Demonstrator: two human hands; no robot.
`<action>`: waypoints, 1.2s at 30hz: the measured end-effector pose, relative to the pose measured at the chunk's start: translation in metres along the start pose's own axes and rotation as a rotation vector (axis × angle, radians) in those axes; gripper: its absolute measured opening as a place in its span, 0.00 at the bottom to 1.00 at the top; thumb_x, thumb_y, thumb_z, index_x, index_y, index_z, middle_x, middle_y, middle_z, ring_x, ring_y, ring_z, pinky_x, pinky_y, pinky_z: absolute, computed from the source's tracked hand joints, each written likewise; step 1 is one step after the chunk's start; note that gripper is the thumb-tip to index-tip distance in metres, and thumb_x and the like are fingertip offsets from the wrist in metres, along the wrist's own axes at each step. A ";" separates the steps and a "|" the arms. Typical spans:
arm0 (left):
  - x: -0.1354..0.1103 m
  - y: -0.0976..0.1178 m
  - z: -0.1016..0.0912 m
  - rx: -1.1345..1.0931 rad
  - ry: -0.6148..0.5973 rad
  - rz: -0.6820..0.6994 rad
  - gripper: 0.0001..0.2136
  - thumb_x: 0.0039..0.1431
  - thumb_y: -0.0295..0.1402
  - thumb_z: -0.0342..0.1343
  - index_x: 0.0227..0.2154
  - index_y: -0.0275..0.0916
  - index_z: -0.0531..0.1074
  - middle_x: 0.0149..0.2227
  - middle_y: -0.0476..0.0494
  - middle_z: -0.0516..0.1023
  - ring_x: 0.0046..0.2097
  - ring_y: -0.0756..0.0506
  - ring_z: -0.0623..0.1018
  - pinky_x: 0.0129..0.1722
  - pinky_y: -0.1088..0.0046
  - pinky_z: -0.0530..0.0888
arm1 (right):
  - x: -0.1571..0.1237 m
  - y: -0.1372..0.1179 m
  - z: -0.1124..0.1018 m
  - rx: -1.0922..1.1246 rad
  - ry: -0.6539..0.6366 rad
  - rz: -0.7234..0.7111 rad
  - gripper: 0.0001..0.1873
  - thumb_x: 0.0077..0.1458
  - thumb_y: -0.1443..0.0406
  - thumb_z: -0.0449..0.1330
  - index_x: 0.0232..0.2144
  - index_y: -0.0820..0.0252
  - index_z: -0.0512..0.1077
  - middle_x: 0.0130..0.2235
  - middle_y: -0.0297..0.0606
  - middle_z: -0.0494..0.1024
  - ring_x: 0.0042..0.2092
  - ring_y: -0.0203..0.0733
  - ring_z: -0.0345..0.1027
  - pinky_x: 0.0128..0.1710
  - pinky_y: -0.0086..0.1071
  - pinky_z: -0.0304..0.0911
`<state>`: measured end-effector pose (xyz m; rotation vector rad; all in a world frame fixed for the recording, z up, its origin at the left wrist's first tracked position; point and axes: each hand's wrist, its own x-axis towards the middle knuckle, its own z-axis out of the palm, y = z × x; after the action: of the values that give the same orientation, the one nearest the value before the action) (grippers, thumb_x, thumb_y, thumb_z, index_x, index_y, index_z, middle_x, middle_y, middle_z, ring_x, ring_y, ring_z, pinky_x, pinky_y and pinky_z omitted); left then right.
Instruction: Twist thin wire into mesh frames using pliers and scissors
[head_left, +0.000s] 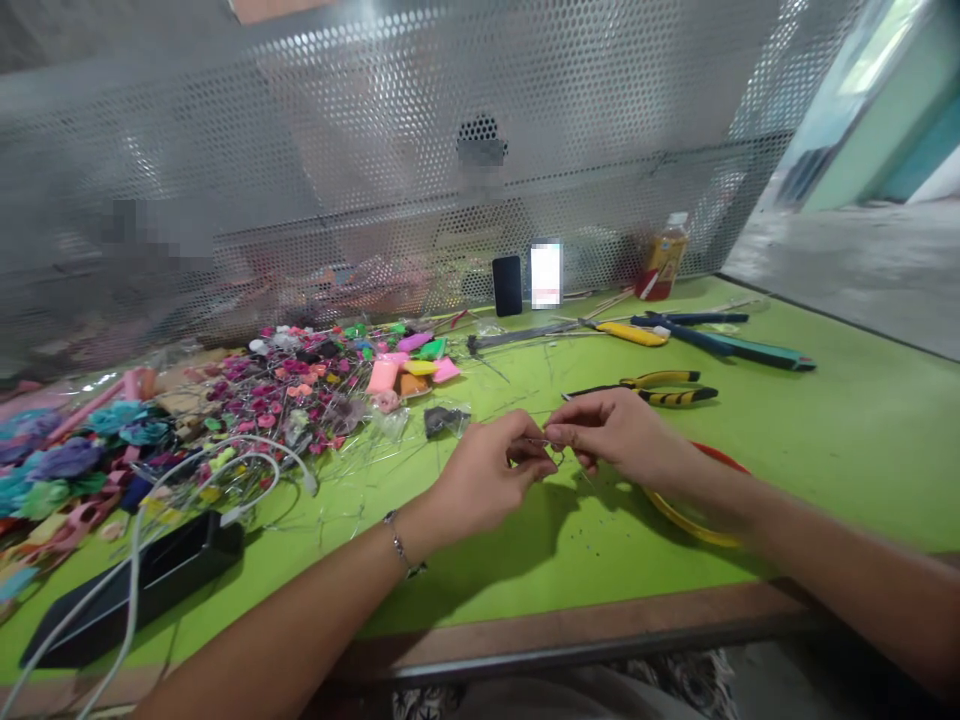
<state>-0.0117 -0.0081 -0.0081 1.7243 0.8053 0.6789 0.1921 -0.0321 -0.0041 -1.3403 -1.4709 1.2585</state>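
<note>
Both my hands meet over the green tabletop [480, 570], fingertips nearly touching. Between them runs a thin wire [558, 459] that appears bent into a small loop; its full shape is too fine to make out. Thumb and fingers of my left hand [487, 475] pinch one side of the wire. My right hand [626, 438] pinches the other side, with its fingers curled. Just behind my right hand lie yellow-and-black pliers [667, 390]. A red-and-yellow ring [694, 525] shows partly under my right forearm. Tiny bits are scattered on the tabletop below my hands.
Left are heaped small pink artificial flowers [262, 395], a black tray [150, 590] and a white cable [135, 560]. Colourful packets [397, 375] lie behind. Yellow-handled [630, 333] and blue-handled [694, 335] tools, two phones [507, 286] and a bottle [664, 260] stand or lie near the perforated metal screen [360, 130].
</note>
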 end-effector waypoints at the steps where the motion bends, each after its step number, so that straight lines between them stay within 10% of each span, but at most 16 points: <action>1: 0.001 0.001 0.000 -0.026 0.007 -0.011 0.07 0.58 0.27 0.65 0.33 0.39 0.70 0.34 0.44 0.82 0.39 0.43 0.84 0.39 0.69 0.78 | -0.001 0.000 0.001 -0.048 0.013 -0.032 0.22 0.50 0.47 0.71 0.33 0.60 0.82 0.21 0.32 0.74 0.23 0.37 0.65 0.24 0.33 0.63; 11: 0.000 0.005 -0.005 0.007 0.041 0.013 0.09 0.59 0.28 0.64 0.32 0.40 0.67 0.32 0.44 0.81 0.38 0.44 0.83 0.36 0.71 0.75 | -0.006 0.001 0.002 -0.366 0.040 -0.386 0.12 0.64 0.58 0.61 0.36 0.55 0.83 0.39 0.41 0.84 0.42 0.48 0.76 0.44 0.40 0.69; 29: 0.001 0.007 -0.012 0.374 0.021 -0.044 0.10 0.58 0.33 0.63 0.33 0.42 0.65 0.30 0.46 0.81 0.32 0.45 0.78 0.28 0.73 0.64 | 0.000 0.011 0.012 -0.500 -0.001 -0.329 0.14 0.68 0.58 0.53 0.32 0.55 0.72 0.37 0.40 0.77 0.41 0.47 0.70 0.43 0.40 0.65; 36: 0.007 -0.004 -0.011 0.008 -0.054 -0.131 0.15 0.48 0.30 0.66 0.35 0.42 0.66 0.28 0.50 0.78 0.30 0.48 0.77 0.27 0.75 0.67 | 0.000 0.008 0.007 -0.393 -0.112 -0.350 0.15 0.69 0.55 0.52 0.34 0.54 0.72 0.38 0.40 0.76 0.43 0.47 0.69 0.47 0.41 0.66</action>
<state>-0.0170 0.0048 -0.0082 1.6740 0.8753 0.5393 0.1868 -0.0341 -0.0137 -1.1932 -2.0072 0.8586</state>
